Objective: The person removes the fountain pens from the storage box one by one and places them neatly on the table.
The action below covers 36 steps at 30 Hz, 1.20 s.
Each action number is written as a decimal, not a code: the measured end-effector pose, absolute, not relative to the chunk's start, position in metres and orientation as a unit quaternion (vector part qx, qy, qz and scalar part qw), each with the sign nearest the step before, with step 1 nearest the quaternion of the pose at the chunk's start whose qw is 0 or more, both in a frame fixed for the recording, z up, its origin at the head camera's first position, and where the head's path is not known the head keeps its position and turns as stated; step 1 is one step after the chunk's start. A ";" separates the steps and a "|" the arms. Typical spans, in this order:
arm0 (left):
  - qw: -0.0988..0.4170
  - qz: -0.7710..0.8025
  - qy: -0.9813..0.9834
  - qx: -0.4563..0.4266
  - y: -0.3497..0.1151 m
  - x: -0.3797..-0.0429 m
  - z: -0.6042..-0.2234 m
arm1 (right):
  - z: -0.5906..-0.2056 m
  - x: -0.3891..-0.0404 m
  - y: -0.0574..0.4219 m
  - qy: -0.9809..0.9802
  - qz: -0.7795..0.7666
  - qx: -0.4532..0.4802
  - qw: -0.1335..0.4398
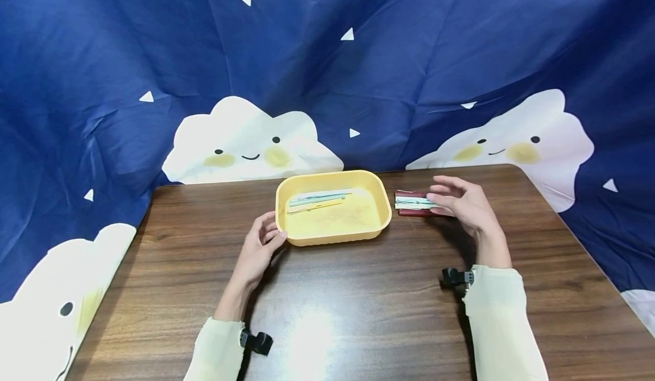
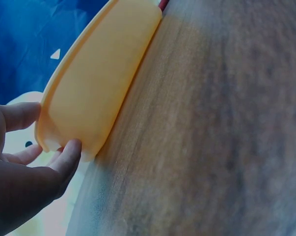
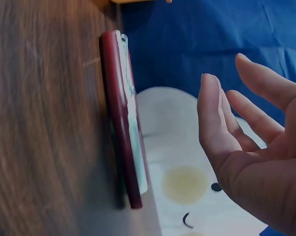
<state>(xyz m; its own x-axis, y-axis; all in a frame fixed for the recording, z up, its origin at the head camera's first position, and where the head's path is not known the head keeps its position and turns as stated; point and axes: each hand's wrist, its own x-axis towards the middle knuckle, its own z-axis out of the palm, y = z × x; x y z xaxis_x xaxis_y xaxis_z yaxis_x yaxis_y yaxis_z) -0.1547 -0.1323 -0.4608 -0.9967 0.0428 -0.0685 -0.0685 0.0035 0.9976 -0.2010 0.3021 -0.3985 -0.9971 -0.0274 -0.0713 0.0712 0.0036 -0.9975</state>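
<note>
A shallow yellow plastic bin [image 1: 335, 237] stands on the table. Inside it lie slim pale blue-green strips [image 1: 317, 198] and a thin yellow strip [image 1: 315, 206]. My left hand [image 1: 260, 248] holds the bin's near left corner; in the left wrist view its fingers and thumb [image 2: 69, 155] touch the wall and rim. To the bin's right lies a dark red, flat, long object [image 3: 119, 108] with a pale strip [image 3: 134, 142] along it; its exact kind is unclear. Over its right end hovers my right hand [image 1: 463, 202], fingers loosely bent and holding nothing, apart from it in the right wrist view.
The brown wood-grain table [image 1: 368, 313] reaches back to a blue curtain [image 1: 317, 57] with white clouds, which hangs right behind the bin. A black wrist camera [image 1: 257, 342] sits on the left sleeve, and another camera [image 1: 456, 277] on the right.
</note>
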 end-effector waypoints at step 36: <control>0.052 0.709 0.704 -0.017 -0.134 -0.154 -0.459 | -0.386 -0.226 0.226 0.738 -0.667 -0.053 0.083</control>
<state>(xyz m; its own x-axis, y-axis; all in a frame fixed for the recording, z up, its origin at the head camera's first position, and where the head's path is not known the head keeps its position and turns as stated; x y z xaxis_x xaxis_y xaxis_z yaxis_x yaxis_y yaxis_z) -0.1545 -0.1336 -0.4586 -0.9940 0.0510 -0.0971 -0.0975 -0.0045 0.9952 -0.2255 0.2263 -0.3864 -0.9804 -0.1898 -0.0522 0.0329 0.1035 -0.9941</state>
